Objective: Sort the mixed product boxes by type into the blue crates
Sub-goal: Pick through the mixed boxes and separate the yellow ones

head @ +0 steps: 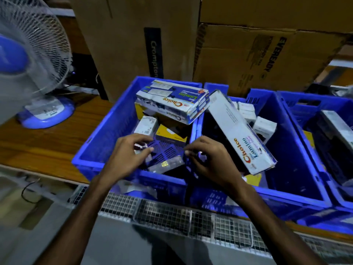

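Wire-mesh trays (pixel 172 213) are lying nearest along the bench edge, and just past them the person's left hand (pixel 127 153) and right hand (pixel 208 159) are hovering, fingers loosely curled, over the left blue crate (pixel 99 142); whether either is actually gripping the small blurred box (pixel 166 164) between them cannot be told. Stacked "Choice" boxes (pixel 172 101) are resting in that crate's far end, while another long Choice box (pixel 242 132) is leaning tilted in the middle crate (pixel 286 150) among small white boxes (pixel 264 127). Beside it a third crate (pixel 298 104) is sitting, with a fan (pixel 28 60) standing far left.
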A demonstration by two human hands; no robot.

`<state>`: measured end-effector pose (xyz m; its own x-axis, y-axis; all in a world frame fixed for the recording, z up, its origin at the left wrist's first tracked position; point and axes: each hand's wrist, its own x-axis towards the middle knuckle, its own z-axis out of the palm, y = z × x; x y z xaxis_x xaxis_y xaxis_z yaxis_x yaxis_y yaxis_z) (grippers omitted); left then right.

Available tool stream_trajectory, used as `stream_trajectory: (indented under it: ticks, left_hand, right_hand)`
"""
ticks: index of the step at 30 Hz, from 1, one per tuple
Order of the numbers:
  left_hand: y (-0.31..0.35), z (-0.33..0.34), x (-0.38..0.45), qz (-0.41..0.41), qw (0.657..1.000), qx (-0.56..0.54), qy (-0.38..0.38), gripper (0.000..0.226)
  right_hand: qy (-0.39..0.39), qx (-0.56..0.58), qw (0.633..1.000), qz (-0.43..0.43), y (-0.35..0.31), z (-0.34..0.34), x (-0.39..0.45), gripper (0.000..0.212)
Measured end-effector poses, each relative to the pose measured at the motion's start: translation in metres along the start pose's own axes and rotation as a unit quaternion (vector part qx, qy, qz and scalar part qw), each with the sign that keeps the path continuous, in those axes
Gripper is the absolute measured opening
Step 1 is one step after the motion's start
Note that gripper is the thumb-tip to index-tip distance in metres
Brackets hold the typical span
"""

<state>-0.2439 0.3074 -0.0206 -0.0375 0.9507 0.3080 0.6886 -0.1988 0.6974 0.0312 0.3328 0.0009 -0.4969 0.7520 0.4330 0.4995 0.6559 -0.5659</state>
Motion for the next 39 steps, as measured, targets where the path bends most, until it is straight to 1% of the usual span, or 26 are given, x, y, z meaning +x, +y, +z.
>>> stream_trajectory:
  ticks: [2,4,6,9,11,13,15,17,19,20,21,22,23,24,25,26,27,28,29,30,31,32,35,37,39]
  left_hand:
    - [-0.023,-0.018,0.012,-0.032,0.998,0.045,-0.027,0.024]
    - [-0.045,-0.027,0.033,-0.049,0.992,0.097,-0.058,0.033]
    - [-0.062,-0.032,0.06,-0.057,0.984,0.139,-0.091,0.039]
    - [-0.075,-0.024,0.106,-0.07,0.967,0.2,-0.142,0.049]
    - [-0.082,-0.012,0.131,-0.084,0.952,0.234,-0.177,0.06]
    - [-0.098,0.004,0.152,-0.085,0.942,0.25,-0.209,0.071]
    - [-0.117,0.025,0.17,-0.095,0.929,0.27,-0.234,0.077]
    - [-0.114,0.036,0.177,-0.117,0.926,0.269,-0.237,0.077]
    - [-0.104,0.04,0.167,-0.145,0.921,0.26,-0.252,0.069]
    - [-0.105,0.042,0.162,-0.166,0.91,0.264,-0.273,0.058]
    - [-0.123,0.052,0.161,-0.165,0.904,0.26,-0.296,0.045]
    - [-0.143,0.057,0.156,-0.144,0.912,0.27,-0.271,0.036]
    - [-0.176,0.067,0.163,-0.161,0.93,0.247,-0.22,0.036]
    - [-0.192,0.07,0.163,-0.153,0.93,0.251,-0.22,0.049]
    - [-0.198,0.068,0.169,-0.152,0.924,0.256,-0.24,0.061]
    - [-0.191,0.059,0.167,-0.186,0.915,0.238,-0.268,0.065]
    - [-0.169,0.056,0.169,-0.21,0.919,0.188,-0.277,0.065]
    - [-0.141,0.041,0.165,-0.202,0.924,0.185,-0.266,0.071]
    - [-0.114,0.027,0.165,-0.181,0.938,0.181,-0.236,0.077]
    - [-0.096,0.015,0.164,-0.18,0.938,0.187,-0.23,0.081]
    - [-0.089,0.007,0.166,-0.17,0.944,0.188,-0.211,0.081]
    - [-0.085,-0.002,0.166,-0.177,0.946,0.187,-0.198,0.079]
    - [-0.071,-0.031,0.161,-0.196,0.959,0.141,-0.151,0.063]
    - [-0.058,-0.051,0.146,-0.196,0.969,0.092,-0.116,0.055]
    - [-0.051,-0.065,0.131,-0.208,0.973,0.039,-0.096,0.055]
  right_hand:
    - [-0.042,-0.032,0.999,-0.014,-0.009,0.017,0.024,0.019]
    - [-0.125,-0.066,0.99,0.003,-0.017,0.033,0.049,0.024]
    - [-0.22,-0.127,0.967,0.029,-0.025,0.055,0.077,0.033]
    - [-0.352,-0.186,0.916,0.051,-0.023,0.103,0.114,0.053]
    - [-0.388,-0.205,0.898,0.027,-0.01,0.141,0.128,0.058]
    - [-0.382,-0.235,0.893,0.034,0.002,0.169,0.134,0.049]
    - [-0.354,-0.271,0.895,0.014,0.007,0.18,0.13,0.041]
    - [-0.329,-0.291,0.898,-0.012,0.006,0.187,0.119,0.038]
    - [-0.296,-0.293,0.909,-0.03,0.013,0.198,0.111,0.034]
    - [-0.289,-0.297,0.909,-0.035,0.017,0.201,0.111,0.035]
    - [-0.291,-0.3,0.908,-0.044,0.018,0.202,0.113,0.039]
    - [-0.293,-0.286,0.911,-0.045,0.019,0.203,0.115,0.049]
    - [-0.294,-0.274,0.914,-0.048,0.019,0.203,0.116,0.061]
    - [-0.291,-0.284,0.913,-0.041,0.02,0.204,0.115,0.066]
    - [-0.303,-0.311,0.901,-0.02,0.016,0.202,0.114,0.058]
    - [-0.322,-0.33,0.887,0.015,0.013,0.199,0.114,0.045]
    - [-0.341,-0.323,0.882,0.044,0.011,0.196,0.117,0.036]
    - [-0.363,-0.298,0.88,0.069,0.009,0.191,0.122,0.037]
    - [-0.384,-0.261,0.881,0.095,0.006,0.182,0.128,0.046]
    - [-0.385,-0.223,0.889,0.111,0.008,0.174,0.135,0.057]
    - [-0.374,-0.194,0.899,0.119,0.007,0.163,0.14,0.069]
    - [-0.351,-0.176,0.912,0.117,0.005,0.151,0.142,0.076]
    - [-0.284,-0.135,0.942,0.115,-0.013,0.1,0.139,0.084]
    - [-0.252,-0.082,0.958,0.104,-0.023,0.067,0.134,0.076]
    - [-0.236,-0.029,0.966,0.1,-0.03,0.042,0.123,0.065]
